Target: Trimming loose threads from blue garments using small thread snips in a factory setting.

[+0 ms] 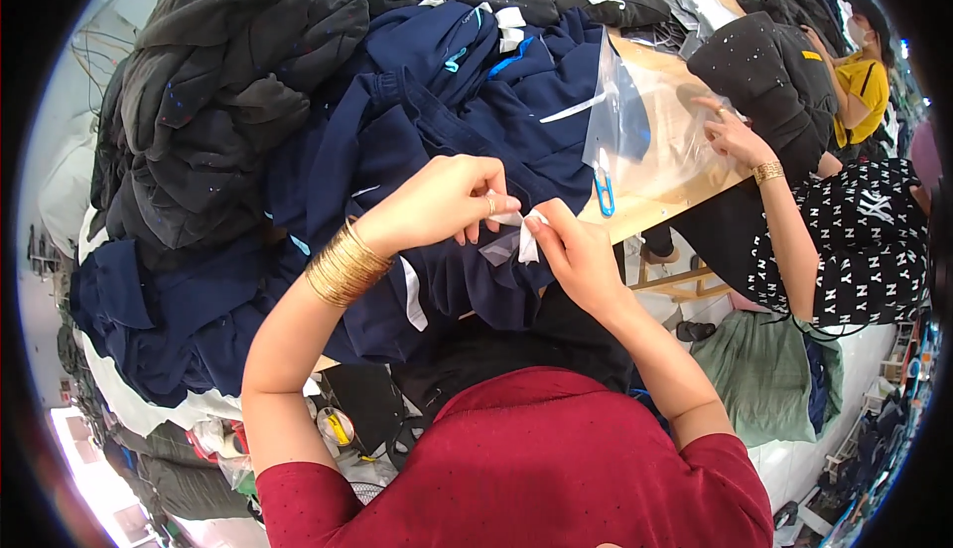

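Close together over a heap of navy blue garments (342,156), both my hands are closed on small white pieces. My left hand (445,201), below a stack of gold bangles, pinches a thin white strip between thumb and fingertips. A crumpled white label (531,238) sits between the thumb and fingers of my right hand (579,255). Whether the two white pieces are joined I cannot tell. Beneath my hands lies navy cloth, with a loose white strip (412,295) hanging on it near my left wrist. Blue thread snips (604,191) lie on the table edge, right of my right hand.
Dark grey garments (218,101) are piled high at the left. A clear plastic bag (640,121) lies on the wooden table (650,212); a co-worker's hand (733,139) reaches over it from the right. Folded black garments (769,71) stand beyond. Another person in yellow (862,91) works farther off.
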`<move>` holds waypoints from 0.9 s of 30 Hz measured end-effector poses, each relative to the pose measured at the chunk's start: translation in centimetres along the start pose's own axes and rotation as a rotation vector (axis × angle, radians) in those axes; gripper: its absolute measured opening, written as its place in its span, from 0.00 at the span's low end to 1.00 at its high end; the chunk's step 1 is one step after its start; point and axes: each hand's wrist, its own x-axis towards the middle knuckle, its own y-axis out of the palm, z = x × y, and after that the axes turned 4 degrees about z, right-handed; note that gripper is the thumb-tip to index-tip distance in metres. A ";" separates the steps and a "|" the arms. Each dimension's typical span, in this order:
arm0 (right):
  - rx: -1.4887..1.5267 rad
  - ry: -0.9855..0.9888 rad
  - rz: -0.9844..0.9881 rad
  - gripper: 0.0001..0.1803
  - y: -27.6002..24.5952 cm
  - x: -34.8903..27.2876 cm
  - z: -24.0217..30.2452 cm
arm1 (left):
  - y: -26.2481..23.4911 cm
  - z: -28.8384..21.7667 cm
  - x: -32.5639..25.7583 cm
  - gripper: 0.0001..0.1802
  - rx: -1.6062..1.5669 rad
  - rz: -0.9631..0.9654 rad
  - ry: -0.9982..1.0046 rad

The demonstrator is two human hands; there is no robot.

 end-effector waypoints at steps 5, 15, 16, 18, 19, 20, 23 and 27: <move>-0.157 -0.287 -0.002 0.06 0.4 0.3 -0.3 | 0.5 -0.6 0.8 0.12 0.050 0.006 -0.007; 0.042 -0.229 -0.160 0.07 0.9 0.7 -0.9 | 4.6 3.0 -1.1 0.09 -0.887 -0.008 -0.057; 0.043 -0.223 -0.160 0.07 1.0 0.7 -0.7 | 5.3 3.3 -1.3 0.10 -0.949 -0.024 -0.046; 0.141 -0.060 -0.099 0.05 0.8 0.8 -0.5 | 6.3 4.3 -1.6 0.10 -0.996 -0.033 0.017; 0.200 0.037 -0.018 0.07 0.9 0.9 -0.8 | 6.8 4.6 -1.8 0.10 -1.007 -0.043 0.049; 0.201 0.042 -0.015 0.07 0.7 1.0 -0.8 | 7.3 4.1 -2.0 0.09 -1.027 -0.125 0.042; 0.407 0.156 0.110 0.12 1.0 1.6 -1.2 | 8.2 5.7 -2.0 0.09 -0.914 -0.154 0.020; 0.092 0.041 -0.245 0.18 0.1 1.7 -0.8 | 9.0 6.1 -1.9 0.08 -0.980 -0.240 0.023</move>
